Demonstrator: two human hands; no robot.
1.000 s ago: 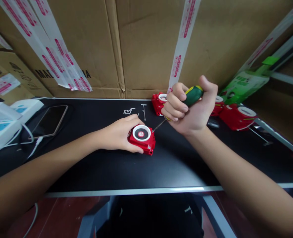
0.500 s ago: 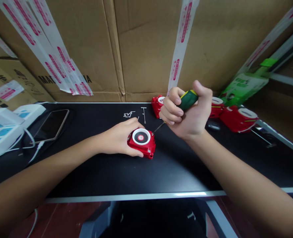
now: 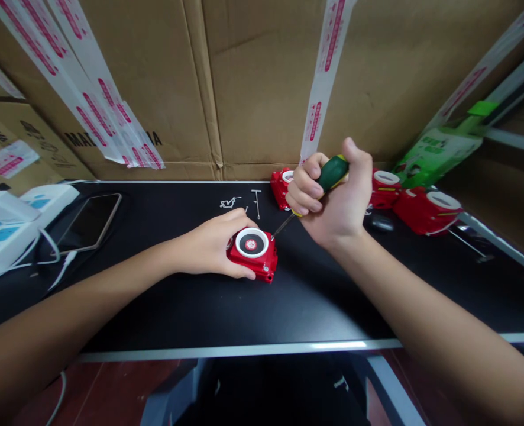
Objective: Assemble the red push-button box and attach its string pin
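On the black tabletop lies a red device [image 3: 266, 260] with a white ring and a dark round centre on top. My left hand [image 3: 215, 245] is closed around its left side, thumb on the near edge and fingers on the far edge. Wrapped in my right hand [image 3: 333, 198] is a screwdriver [image 3: 333, 172] with a green and yellow handle. Its thin shaft slants down to the left, and the tip meets the screw at the device's far right corner. Another screw shows at the near right corner. My fingers hide part of the handle and the device's left side.
Small metal pieces [image 3: 229, 202] and a T-shaped metal rod [image 3: 257, 204] lie beyond the device. More red devices [image 3: 426, 211] and a green bottle [image 3: 442, 148] stand at the right. A phone [image 3: 90, 222] and a white power strip [image 3: 5, 236] are at the left. Cardboard boxes [image 3: 262, 89] wall the back.
My right hand has turned slightly with the screwdriver, and more of its yellow collar and shaft shows. The device and my left hand keep their places; the view has shifted slightly.
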